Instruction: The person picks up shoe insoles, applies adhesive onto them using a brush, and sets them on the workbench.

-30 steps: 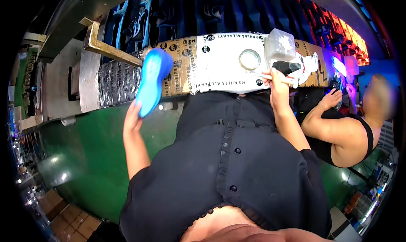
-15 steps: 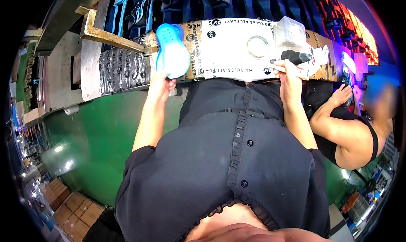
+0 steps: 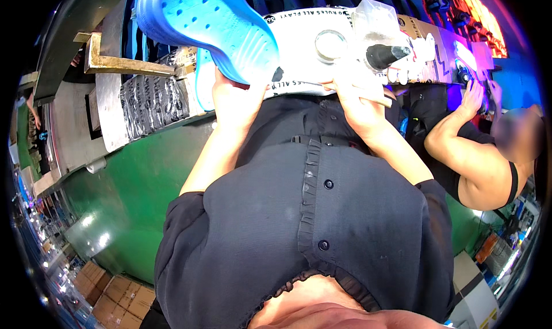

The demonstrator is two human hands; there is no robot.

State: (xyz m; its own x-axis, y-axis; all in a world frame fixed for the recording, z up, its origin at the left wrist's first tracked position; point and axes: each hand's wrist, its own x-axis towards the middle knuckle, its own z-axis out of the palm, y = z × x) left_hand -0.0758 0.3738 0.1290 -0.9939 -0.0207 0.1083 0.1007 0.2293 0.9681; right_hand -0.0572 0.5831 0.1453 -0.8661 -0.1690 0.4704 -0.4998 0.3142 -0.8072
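The left hand [image 3: 233,99] is closed around a blue foam clog [image 3: 210,27]. It grips the shoe from below at its lower edge and holds it up in the air, above the left end of the bench [image 3: 75,133]. The clog has small round holes near its top end, and its inside faces up.

The right hand [image 3: 356,102] is closed on a thin tan stick [image 3: 374,101] that pokes out to the right. This hand is touching the near edge of a white printed sheet [image 3: 299,47] that lies on the bench. On the sheet sits a round clear tape roll [image 3: 330,45]. Just beside it is a clear plastic bag [image 3: 376,24] with something dark [image 3: 386,54] in it.

At the right end of the bench, another person's arm [image 3: 460,139] reaches to the bench edge. A second blue clog [image 3: 202,82] lies just behind the left hand, half hidden.
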